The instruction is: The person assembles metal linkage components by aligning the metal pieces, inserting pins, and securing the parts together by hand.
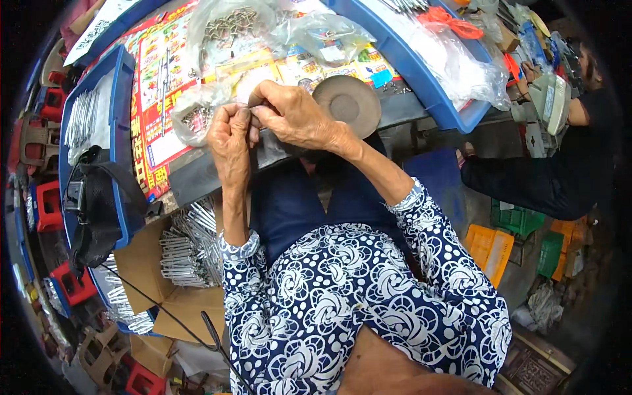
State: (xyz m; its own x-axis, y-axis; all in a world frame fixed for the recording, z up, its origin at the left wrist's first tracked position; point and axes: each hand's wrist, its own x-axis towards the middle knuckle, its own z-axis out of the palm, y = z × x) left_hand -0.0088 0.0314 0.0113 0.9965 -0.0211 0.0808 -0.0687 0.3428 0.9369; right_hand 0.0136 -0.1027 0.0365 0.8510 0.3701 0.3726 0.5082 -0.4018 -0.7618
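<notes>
My left hand (230,135) and my right hand (294,117) meet above the near edge of the table. Both are closed, thumbs and fingertips pinched together. Whatever sits between the fingertips is too small and too covered to name. Just beside my left hand lies a clear plastic bag (193,118) with small metal parts in it. To the right of my right hand stands a round, brownish-grey dish (347,105). Beyond the hands, a larger open plastic bag (230,29) holds many small brass-coloured metal pieces.
Blue trays stand at the left (122,141) and right (454,118); thin metal rods (82,125) fill part of the left one, with a black strap bag (99,191) on its corner. A cardboard box (148,263) of metal parts is below. Another person (566,151) sits at the right.
</notes>
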